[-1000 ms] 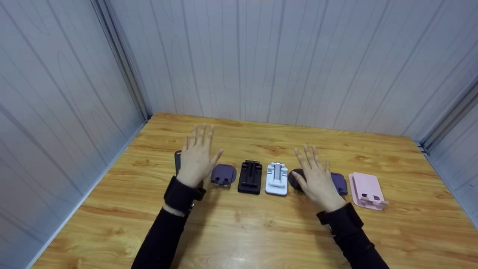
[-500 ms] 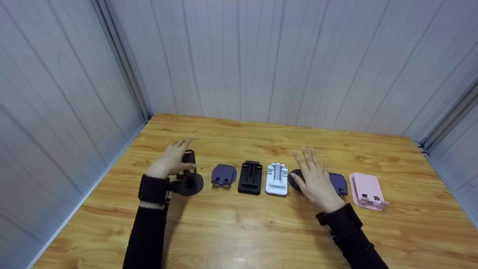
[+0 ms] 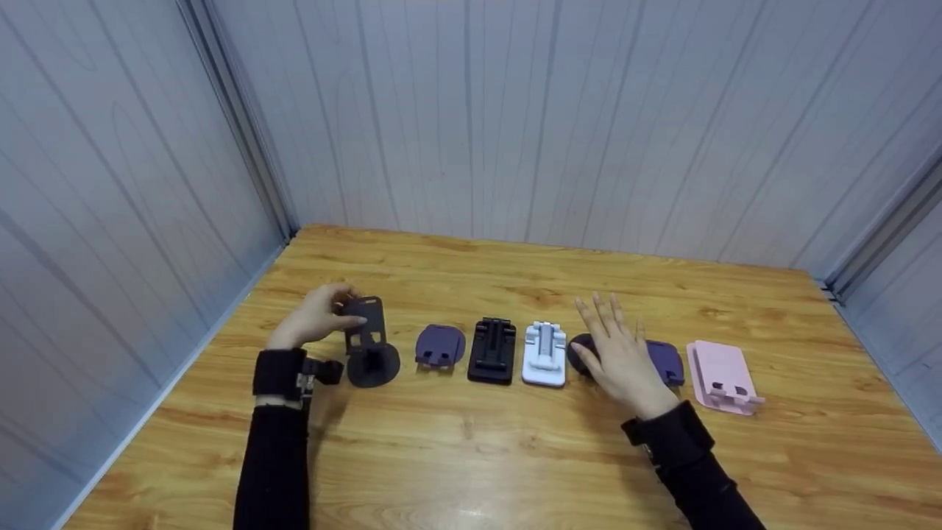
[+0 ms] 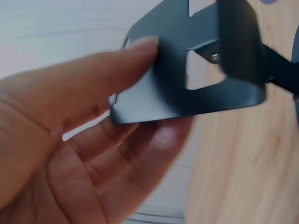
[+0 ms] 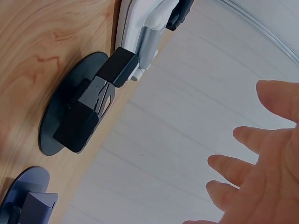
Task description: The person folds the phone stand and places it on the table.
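Note:
At the left end of a row of phone stands, a dark grey phone stand (image 3: pixel 373 367) with a round base has its plate raised. My left hand (image 3: pixel 312 315) pinches the left side of that plate. In the left wrist view the thumb presses the plate's face (image 4: pixel 175 77) and the fingers curl behind it. My right hand (image 3: pixel 625 359) is spread flat over the row, palm down, holding nothing. Beneath it, partly covered in the head view, are a black round-based phone stand (image 5: pixel 77 107) and a purple phone stand (image 3: pixel 664 361).
Between the hands lie another purple phone stand (image 3: pixel 440 345), a folded black phone stand (image 3: pixel 492 350) and a folded white phone stand (image 3: pixel 544 355). A pink phone stand (image 3: pixel 722 372) is at the right end. Panelled walls (image 3: pixel 508 118) close off the wooden table (image 3: pixel 471 456) behind and at the sides.
My left hand, spread over the dark grey phone stand a second ago, has moved left and taken hold of its plate. The right hand has barely moved.

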`<action>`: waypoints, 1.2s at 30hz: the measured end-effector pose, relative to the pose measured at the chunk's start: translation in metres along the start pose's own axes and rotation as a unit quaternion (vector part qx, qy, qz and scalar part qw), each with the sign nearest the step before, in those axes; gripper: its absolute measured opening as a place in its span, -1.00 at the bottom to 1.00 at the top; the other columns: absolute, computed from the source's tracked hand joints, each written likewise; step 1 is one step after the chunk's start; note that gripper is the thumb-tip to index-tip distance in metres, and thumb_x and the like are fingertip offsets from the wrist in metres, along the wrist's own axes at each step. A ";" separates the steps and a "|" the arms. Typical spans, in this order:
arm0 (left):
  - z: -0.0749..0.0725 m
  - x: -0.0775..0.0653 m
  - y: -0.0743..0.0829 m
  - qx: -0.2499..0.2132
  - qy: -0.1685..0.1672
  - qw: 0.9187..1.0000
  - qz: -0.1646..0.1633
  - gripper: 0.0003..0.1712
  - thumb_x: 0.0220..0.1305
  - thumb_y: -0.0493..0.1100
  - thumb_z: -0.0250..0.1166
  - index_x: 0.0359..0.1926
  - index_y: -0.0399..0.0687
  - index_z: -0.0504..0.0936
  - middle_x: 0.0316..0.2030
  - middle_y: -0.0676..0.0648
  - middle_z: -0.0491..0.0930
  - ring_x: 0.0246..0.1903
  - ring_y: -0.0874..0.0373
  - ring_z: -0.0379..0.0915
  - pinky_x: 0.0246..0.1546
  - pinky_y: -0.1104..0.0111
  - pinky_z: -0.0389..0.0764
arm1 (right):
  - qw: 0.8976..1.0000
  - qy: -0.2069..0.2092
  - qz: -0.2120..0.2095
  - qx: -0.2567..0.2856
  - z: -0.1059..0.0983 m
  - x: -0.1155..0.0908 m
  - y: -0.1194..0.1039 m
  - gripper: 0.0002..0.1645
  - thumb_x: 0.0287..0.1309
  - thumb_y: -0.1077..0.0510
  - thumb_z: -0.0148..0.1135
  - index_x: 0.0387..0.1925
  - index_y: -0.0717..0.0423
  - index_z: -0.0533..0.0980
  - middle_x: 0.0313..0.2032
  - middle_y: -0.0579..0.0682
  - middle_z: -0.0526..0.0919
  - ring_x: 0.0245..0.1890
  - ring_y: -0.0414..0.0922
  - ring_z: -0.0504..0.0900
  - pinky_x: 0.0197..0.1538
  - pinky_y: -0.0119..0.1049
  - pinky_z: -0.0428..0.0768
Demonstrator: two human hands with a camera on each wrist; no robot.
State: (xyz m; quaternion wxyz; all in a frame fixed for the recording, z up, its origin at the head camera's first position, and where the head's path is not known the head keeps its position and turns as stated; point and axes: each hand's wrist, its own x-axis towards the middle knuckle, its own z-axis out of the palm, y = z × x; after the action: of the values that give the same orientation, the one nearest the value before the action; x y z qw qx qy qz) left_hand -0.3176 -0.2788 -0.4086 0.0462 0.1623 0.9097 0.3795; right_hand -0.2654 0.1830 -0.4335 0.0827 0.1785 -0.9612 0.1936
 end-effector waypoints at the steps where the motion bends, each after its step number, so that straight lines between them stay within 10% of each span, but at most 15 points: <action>1: 0.000 0.000 -0.003 -0.021 -0.003 1.000 -0.005 -0.61 0.31 -0.30 0.30 0.10 -0.39 0.49 0.02 -0.44 0.56 -0.09 -0.17 0.61 -0.13 0.14 0.68 | 1.000 0.001 0.000 0.000 0.000 0.000 0.000 -0.22 0.46 0.06 0.02 0.56 0.08 -0.02 0.55 0.24 -0.12 0.56 0.25 -0.23 0.43 0.45 -0.26; 15: -0.006 0.001 0.007 -0.170 0.036 0.983 -0.054 -0.63 0.28 -0.22 0.36 0.01 -0.40 0.59 -0.35 0.03 0.68 -0.36 0.31 0.63 -0.23 0.44 0.70 | 1.000 0.001 0.001 -0.009 0.001 -0.001 0.001 -0.23 0.45 0.05 0.03 0.55 0.07 0.01 0.54 0.26 -0.07 0.55 0.27 -0.17 0.42 0.48 -0.20; 24: 0.009 0.013 0.047 -0.308 0.126 0.943 0.006 -0.72 0.25 -0.32 0.36 -0.08 -0.45 0.64 -0.46 0.09 0.70 -0.39 0.25 0.68 -0.23 0.37 0.74 | 1.000 -0.001 0.001 -0.009 0.002 0.000 0.001 -0.22 0.46 0.04 0.02 0.56 0.06 -0.02 0.55 0.25 -0.10 0.55 0.27 -0.21 0.43 0.46 -0.23; 36: 0.068 0.034 0.098 -0.292 0.107 0.949 0.056 -0.82 0.19 -0.31 0.41 -0.22 -0.38 0.70 -0.47 0.08 0.70 -0.47 0.25 0.57 -0.33 0.45 0.65 | 1.000 -0.004 0.006 0.003 0.002 -0.001 0.002 -0.21 0.47 0.04 0.01 0.56 0.07 -0.05 0.55 0.24 -0.12 0.55 0.27 -0.21 0.43 0.45 -0.23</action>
State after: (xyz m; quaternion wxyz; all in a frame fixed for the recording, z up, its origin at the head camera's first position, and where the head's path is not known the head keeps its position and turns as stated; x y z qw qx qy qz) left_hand -0.3103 -0.1573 -0.3863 -0.0278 0.1506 0.7481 0.6457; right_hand -0.2653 0.1841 -0.4365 0.0775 0.1735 -0.9619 0.1964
